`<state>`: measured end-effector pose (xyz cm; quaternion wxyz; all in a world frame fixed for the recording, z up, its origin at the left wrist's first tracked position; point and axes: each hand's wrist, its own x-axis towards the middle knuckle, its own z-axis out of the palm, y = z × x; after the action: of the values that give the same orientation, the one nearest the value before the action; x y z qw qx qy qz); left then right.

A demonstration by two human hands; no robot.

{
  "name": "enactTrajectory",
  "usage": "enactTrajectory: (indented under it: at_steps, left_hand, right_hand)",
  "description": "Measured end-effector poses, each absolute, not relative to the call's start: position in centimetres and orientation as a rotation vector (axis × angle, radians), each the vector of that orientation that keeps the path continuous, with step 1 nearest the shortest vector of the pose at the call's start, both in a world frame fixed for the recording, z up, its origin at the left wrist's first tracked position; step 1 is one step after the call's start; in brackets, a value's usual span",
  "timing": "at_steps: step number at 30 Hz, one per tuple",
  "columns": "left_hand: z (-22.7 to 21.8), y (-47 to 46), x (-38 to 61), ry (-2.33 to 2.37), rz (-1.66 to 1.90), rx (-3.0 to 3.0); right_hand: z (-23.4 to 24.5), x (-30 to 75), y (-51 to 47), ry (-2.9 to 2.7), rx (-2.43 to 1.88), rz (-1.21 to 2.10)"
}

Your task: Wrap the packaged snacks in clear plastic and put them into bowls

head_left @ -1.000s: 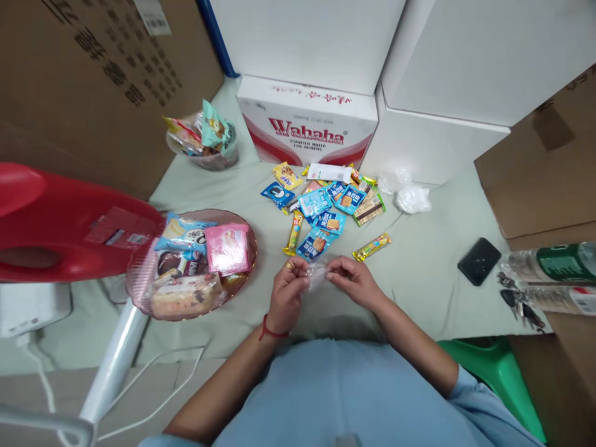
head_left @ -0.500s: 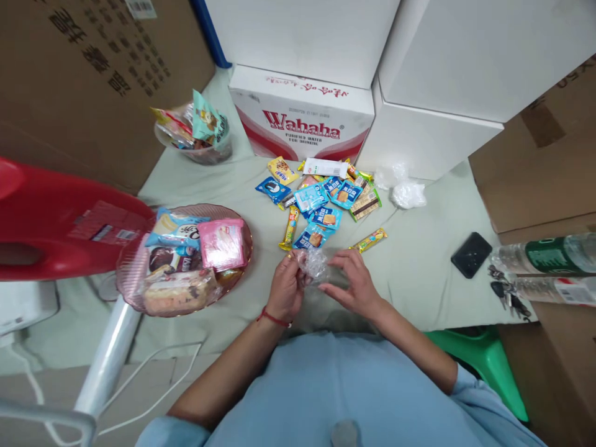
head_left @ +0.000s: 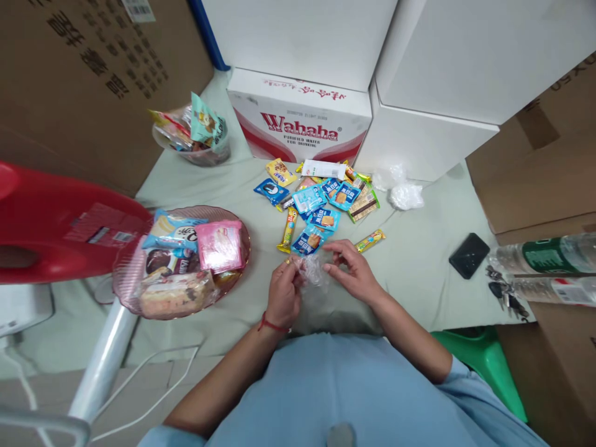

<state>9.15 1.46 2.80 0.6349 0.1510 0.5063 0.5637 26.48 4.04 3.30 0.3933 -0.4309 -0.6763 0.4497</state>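
Observation:
Crumpled clear plastic wrap (head_left: 315, 272) is pinched in the fingers of my left hand (head_left: 283, 297), which wears a red cord at the wrist. My right hand (head_left: 356, 273) is just right of the wrap, thumb and fingers apart, with nothing visible between them. Whether its fingertips touch the wrap's edge is hard to tell. Just beyond the hands lies a blue snack packet (head_left: 308, 239), at the near end of a pile of small wrapped snacks (head_left: 311, 198). A yellow stick-shaped packet (head_left: 371, 240) lies past my right hand, and another yellow packet (head_left: 288, 230) left of the pile.
At left stands a pink ribbed bowl (head_left: 121, 276) of packaged snacks beside a red plastic object (head_left: 60, 230). A clear tub (head_left: 216, 156) of packets and a Wahaba-style carton reading Wahaha (head_left: 302, 124) stand behind. Rightward are balled plastic bags (head_left: 406, 196), a phone (head_left: 469, 255), keys (head_left: 507, 298) and bottles (head_left: 544, 256).
My right hand has shifted slightly left, and its fingers are closer to the plastic wrap. The left hand keeps its pinch on the wrap, part of which hangs lower now.

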Motion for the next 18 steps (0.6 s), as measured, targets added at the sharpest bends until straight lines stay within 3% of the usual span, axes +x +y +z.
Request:
enactTrajectory:
  at_steps: [11, 18]
  left_hand:
    - [2.1, 1.7, 9.0, 1.175, 1.327, 0.358]
    - [1.7, 2.1, 9.4, 1.221, 1.373, 0.288]
  right_hand:
    - [4.2, 27.2, 5.2, -1.733, -1.165, 1.187]
    - [5.2, 28.6, 2.5, -1.836, -1.268, 0.933]
